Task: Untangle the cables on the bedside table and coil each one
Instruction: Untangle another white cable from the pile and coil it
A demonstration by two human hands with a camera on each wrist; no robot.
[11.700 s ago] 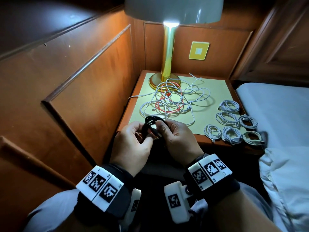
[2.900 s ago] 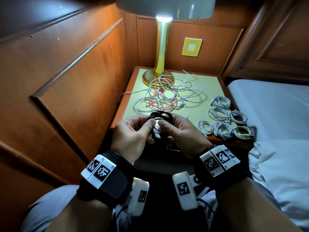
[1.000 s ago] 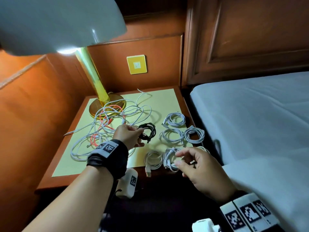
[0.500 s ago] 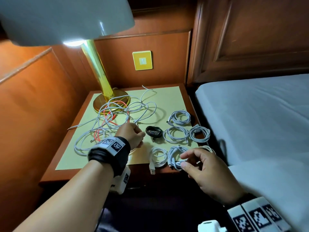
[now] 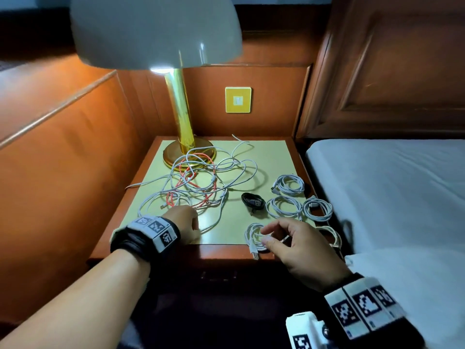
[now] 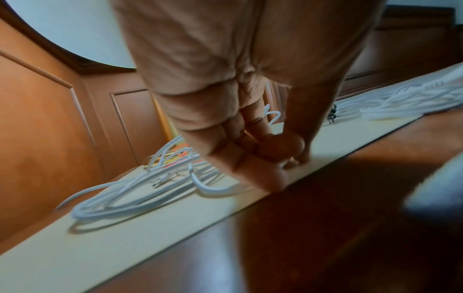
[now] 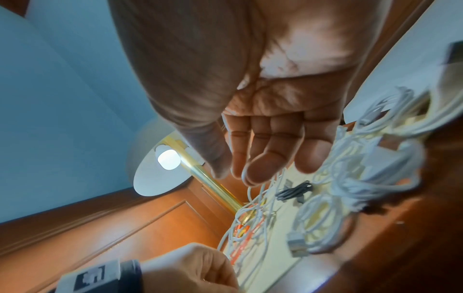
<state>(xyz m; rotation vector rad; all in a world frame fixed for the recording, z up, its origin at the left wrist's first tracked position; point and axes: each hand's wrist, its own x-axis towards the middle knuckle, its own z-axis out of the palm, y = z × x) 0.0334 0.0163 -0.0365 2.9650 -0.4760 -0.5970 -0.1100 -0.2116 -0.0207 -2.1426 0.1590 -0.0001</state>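
- Nearest, right hand (image 5: 297, 245) hovered over desk's (image 5: 226, 250) front edge w/ fingers loosely spread, grip released, nothing held; in the right wrist view palm was open above the coils.
- Just under its fingertips lay a coiled white cable (image 5: 255, 238), USB plug hanging off front edge of the desk.
- Left hand (image 5: 183, 222) was at front-left of the desk, fingers curled down, tips on the yellow mat (image 5: 271, 157); in the left wrist view a white strand ran just beside the thumb, but can't tell if that grip was pinching it or clenched on nothing.
- Both wrists wore black bands w/ printed marker tags.
- Mid desk, right side: coiled black cable (image 5: 252, 200) lay flat, apart from both hands, w/ coiled white cables (image 5: 284, 206) beside it; more white coils toward the bed (image 5: 390, 187).
- Mid to back left: tangled cables (image 5: 201, 182), white w/ one orange-red strand, were spread loose, far loops lying over the lamp's (image 5: 187, 149) gold base.
- Farther back, a yellow wall plate (image 5: 238, 100) sat on the wood panel behind the lamp.
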